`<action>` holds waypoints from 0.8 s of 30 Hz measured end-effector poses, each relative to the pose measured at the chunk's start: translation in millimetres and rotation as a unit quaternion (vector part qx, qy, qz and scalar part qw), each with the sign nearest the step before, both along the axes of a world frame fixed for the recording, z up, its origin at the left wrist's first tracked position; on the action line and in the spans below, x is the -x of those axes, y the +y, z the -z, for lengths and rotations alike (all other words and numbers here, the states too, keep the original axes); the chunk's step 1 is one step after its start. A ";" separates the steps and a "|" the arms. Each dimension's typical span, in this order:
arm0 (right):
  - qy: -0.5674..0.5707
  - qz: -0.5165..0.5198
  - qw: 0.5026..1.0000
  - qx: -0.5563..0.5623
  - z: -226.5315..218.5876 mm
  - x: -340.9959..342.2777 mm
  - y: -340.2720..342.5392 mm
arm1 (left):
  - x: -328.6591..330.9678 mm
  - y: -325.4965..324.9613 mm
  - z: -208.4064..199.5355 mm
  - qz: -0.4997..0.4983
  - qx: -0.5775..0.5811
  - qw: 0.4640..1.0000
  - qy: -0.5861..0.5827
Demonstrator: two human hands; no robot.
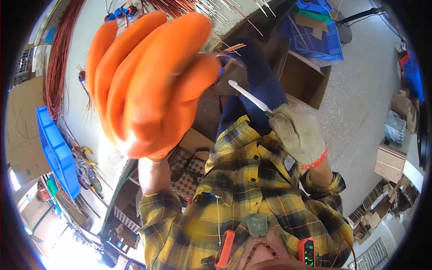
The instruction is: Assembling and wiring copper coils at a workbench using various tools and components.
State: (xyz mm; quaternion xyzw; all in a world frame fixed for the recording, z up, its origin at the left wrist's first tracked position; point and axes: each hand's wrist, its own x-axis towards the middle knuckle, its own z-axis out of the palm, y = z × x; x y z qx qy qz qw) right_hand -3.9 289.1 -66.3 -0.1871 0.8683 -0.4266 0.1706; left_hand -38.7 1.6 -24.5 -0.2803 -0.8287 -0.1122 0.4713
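My left hand [144, 81] wears a bright orange glove and is raised close to the camera, filling the upper middle of the view. Its fingers curl around something small, with thin copper wire ends [234, 47] poking out past the fingertips; the held part is mostly hidden. My right hand [299, 132] wears a beige knit glove with a red cuff and grips a slim white-tipped tool [247, 94], which points up and left toward the left hand's fingertips. The tool tip stays a little short of the glove.
A white workbench [83, 54] at left carries coils of copper wire [56, 58], pliers and a blue tray [56, 150]. Blue crates [315, 40] and cardboard boxes [303, 76] stand on the floor at upper right. More boxes line the right edge.
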 end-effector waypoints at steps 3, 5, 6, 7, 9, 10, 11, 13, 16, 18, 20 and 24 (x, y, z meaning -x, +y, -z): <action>0.012 -0.009 1.000 -0.009 -7.2 0.7 -5.3 | 2.3 9.4 28.6 0.078 -0.364 0.916 -0.151; -0.012 -0.002 1.000 -0.021 -7.2 -2.5 -5.1 | 11.9 2.3 27.9 0.096 -0.288 0.948 -0.097; -0.034 0.006 0.999 -0.028 -7.2 -3.3 -5.2 | 11.2 7.0 28.1 0.095 -0.292 0.947 -0.097; -0.034 0.005 0.999 -0.031 -7.5 -1.8 -6.5 | 8.6 16.7 25.5 0.044 -0.343 0.926 -0.151; 0.059 0.003 0.998 -0.014 -12.4 -1.2 -12.9 | 2.7 25.8 9.5 0.007 -0.446 0.852 -0.275; 0.059 0.003 0.998 -0.016 -17.7 -0.9 -19.6 | 1.0 21.6 6.7 0.033 -0.475 0.819 -0.321; 0.123 0.022 0.991 -0.051 -21.9 -0.2 -30.8 | 0.5 12.9 6.4 0.058 -0.495 0.791 -0.355; 0.191 0.038 0.977 -0.084 -23.2 1.9 -46.5 | -1.6 1.7 7.0 0.084 -0.520 0.748 -0.404; 0.069 -0.024 0.997 -0.019 -27.7 10.5 -51.5 | 0.4 -5.9 6.4 0.107 -0.540 0.707 -0.444; 0.109 -0.045 0.993 0.006 -18.3 11.1 -40.2 | 2.7 -5.9 6.8 0.113 -0.549 0.694 -0.452; 0.146 -0.060 0.987 0.036 -16.4 12.2 -34.1 | 4.7 -5.8 14.1 0.100 -0.550 0.709 -0.430; -0.029 -0.050 0.998 0.018 -25.6 22.4 -25.9 | 6.6 26.9 29.6 -0.002 -0.255 0.967 -0.003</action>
